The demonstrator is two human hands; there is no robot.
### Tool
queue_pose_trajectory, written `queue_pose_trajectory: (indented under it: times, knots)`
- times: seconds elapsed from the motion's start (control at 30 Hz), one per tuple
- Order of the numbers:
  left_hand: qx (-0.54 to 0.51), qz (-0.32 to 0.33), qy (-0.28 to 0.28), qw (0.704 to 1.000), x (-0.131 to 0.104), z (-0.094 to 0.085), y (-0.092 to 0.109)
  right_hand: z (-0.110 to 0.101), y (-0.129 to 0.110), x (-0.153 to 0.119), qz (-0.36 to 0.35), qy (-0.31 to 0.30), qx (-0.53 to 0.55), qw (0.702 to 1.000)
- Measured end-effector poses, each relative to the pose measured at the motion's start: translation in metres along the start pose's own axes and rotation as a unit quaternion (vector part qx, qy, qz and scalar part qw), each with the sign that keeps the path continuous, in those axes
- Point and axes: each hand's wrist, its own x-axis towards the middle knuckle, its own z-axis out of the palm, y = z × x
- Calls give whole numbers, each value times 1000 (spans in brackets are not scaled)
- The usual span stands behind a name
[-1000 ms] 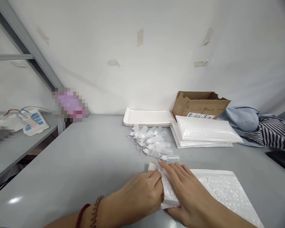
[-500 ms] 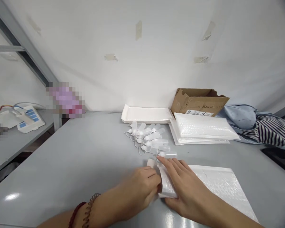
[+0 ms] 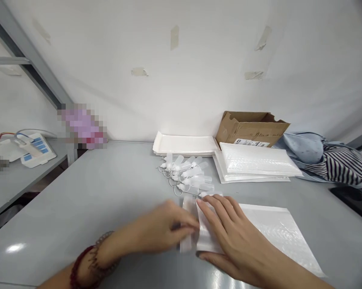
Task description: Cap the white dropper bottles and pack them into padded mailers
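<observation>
From my head camera: my right hand (image 3: 235,237) lies palm down, fingers a little spread, over the left part of the white mailer (image 3: 277,233) on the table (image 3: 108,192); it seems to press rather than grip, thumb by the near edge. My left hand (image 3: 159,228) is at the mailer's left end, thumb and forefinger close together; it is blurred, so I cannot tell whether it pinches anything. Between the two a pale strip (image 3: 186,245) shows past the mailer's edge — perhaps its flap, too smeared to be sure.

I judge this mailer partway done; the left end seems not sealed down, and what is inside, if anything, I cannot see. The bottles (image 3: 193,176) lie in a loose heap just beyond my hands, outside any mailer; one more is partly hidden behind my right fingers. Farther back lies a flat stack (image 3: 183,145); to its right, padded mailers (image 3: 256,160), the top one plump — perhaps finished, though I cannot tell; behind those stands a box (image 3: 256,134), its inside mostly out of sight.
</observation>
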Motion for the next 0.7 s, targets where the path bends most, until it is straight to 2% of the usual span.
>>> queue_pose_trajectory:
  times: [0.07, 0.13, 0.2, 0.27, 0.33, 0.4, 0.47, 0.53, 0.6, 0.63, 0.7]
  knots:
    - [-28, -96, 82, 992, 0, -11, -5, -1, 2, -1, -11, 22, -16, 1000]
    - [-41, -187, 113, 975, 2, -16, -12, 1, 4, -2, -15, 11, 7, 1000]
    - [-74, -238, 66, 966, 4, -14, -17, 6, 5, -2, -12, -17, 34, 999]
    - [-131, -242, -14, 961, 7, -6, -18, 11, 4, -1, -11, -28, 42, 999]
    - [-176, -224, -56, 957, 8, 3, -16, 13, 2, 0, -15, -22, 44, 999]
    - [-187, -202, -56, 960, 8, 12, -12, 12, 0, 1, -11, -14, 51, 999]
    - [-130, -152, -10, 980, 7, 19, -10, 10, -2, 1, 1, -10, 68, 998]
    - [-14, -55, 61, 997, 5, 25, -10, 8, -2, 0, 12, -1, 92, 996]
    - [88, 46, 118, 988, 4, 32, -11, 8, -2, -2, 18, 20, 119, 993]
    - [111, 72, 133, 982, 3, 35, -12, 8, -1, -2, 22, 31, 128, 991]
    - [108, 66, 147, 981, 2, 40, -14, 9, 0, -3, 35, 50, 122, 991]
